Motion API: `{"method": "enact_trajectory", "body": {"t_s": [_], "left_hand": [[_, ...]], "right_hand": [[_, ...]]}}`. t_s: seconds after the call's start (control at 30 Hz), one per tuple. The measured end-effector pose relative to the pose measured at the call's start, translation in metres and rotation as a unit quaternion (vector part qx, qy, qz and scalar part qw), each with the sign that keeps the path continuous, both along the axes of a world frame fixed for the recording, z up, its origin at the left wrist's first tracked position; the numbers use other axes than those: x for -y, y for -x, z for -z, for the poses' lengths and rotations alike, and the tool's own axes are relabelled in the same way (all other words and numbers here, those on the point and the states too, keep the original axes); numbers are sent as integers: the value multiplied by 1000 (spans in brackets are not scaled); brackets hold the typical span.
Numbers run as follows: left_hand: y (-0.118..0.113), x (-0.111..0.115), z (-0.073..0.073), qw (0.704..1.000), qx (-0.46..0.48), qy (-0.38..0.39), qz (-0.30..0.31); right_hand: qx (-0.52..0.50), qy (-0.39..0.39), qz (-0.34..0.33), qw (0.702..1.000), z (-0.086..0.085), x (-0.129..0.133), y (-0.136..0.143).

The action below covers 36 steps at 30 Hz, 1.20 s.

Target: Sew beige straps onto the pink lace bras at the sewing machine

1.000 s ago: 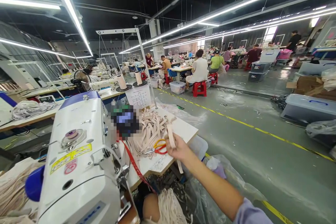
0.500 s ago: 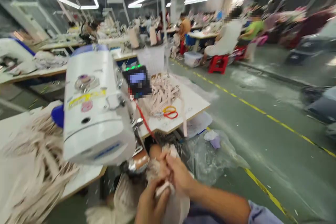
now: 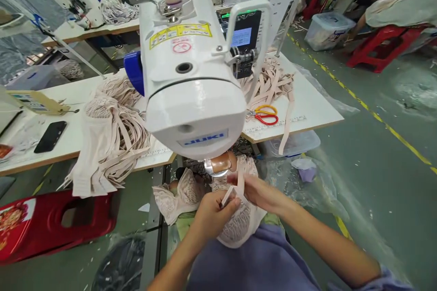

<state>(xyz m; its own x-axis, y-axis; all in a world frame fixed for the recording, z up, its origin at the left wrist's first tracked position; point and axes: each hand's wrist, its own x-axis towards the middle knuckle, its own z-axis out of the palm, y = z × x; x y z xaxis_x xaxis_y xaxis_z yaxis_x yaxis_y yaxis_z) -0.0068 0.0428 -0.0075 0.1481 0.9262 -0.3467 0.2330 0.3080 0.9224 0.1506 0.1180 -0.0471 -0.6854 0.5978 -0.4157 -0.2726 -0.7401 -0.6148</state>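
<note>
Strap (image 3: pixel 235 189) pinched by left hand (image 3: pixel 212 213) and right hand (image 3: pixel 260 191) fingers under sewing machine (image 3: pixel 191 68) marked "JUKI"

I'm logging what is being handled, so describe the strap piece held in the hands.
The strap is a narrow, flat, pale beige band, soft and fabric-like. It is bent into an upside-down V just below the sewing machine's head. The left hand pinches its lower end, the right hand its other side. It hangs over a lace garment on the lap.
</note>
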Motion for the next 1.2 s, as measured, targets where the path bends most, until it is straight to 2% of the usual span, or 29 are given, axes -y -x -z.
{"method": "enact_trajectory", "body": {"t_s": [0.07,0.1,0.13,0.27,0.3,0.37,0.43,0.5,0.57,0.63,0.73,0.83,0.93,1.0,1.1,1.2], "left_hand": [[1,0,-1,999,-34,-15,-1],[1,0,-2,999,-49,-21,2],[2,0,-2,998,-62,-26,4],[8,0,-3,993,-109,-49,-11],[10,0,-4,991,-121,-54,-15],[13,0,-6,987,-145,-62,-15],[14,-1,-7,985,-158,-70,-9],[13,-1,-8,984,-159,-75,0],[11,-1,-7,983,-166,-79,3],[11,0,-6,980,-180,-85,3],[13,1,-7,982,-165,-96,4],[14,3,-9,988,-100,-121,0],[8,8,-5,983,-54,-167,-49],[1,12,2,974,-64,-194,-100],[-3,16,10,950,-102,-252,-156],[5,10,8,903,-181,-366,-130]], "right_hand": [[22,-38,-73,996,5,8,-1],[31,-52,-77,995,6,10,-2],[44,-63,-57,995,6,9,-3],[89,-79,90,989,-2,-13,-15],[92,-96,92,987,-7,-18,-18],[99,-152,22,983,-19,-25,-24],[114,-236,-78,962,-31,-24,-25],[131,-330,-135,925,-41,-18,-20],[150,-415,-143,886,-46,-12,-11],[166,-477,-124,854,-48,-7,-4],[167,-521,-93,832,-48,-4,1],[164,-512,-59,841,-47,-4,1],[147,-446,-24,883,-49,-6,3],[132,-392,-23,910,-51,-11,5],[126,-335,-75,931,-53,-25,7],[136,-289,-81,944,-53,-45,8]]}}
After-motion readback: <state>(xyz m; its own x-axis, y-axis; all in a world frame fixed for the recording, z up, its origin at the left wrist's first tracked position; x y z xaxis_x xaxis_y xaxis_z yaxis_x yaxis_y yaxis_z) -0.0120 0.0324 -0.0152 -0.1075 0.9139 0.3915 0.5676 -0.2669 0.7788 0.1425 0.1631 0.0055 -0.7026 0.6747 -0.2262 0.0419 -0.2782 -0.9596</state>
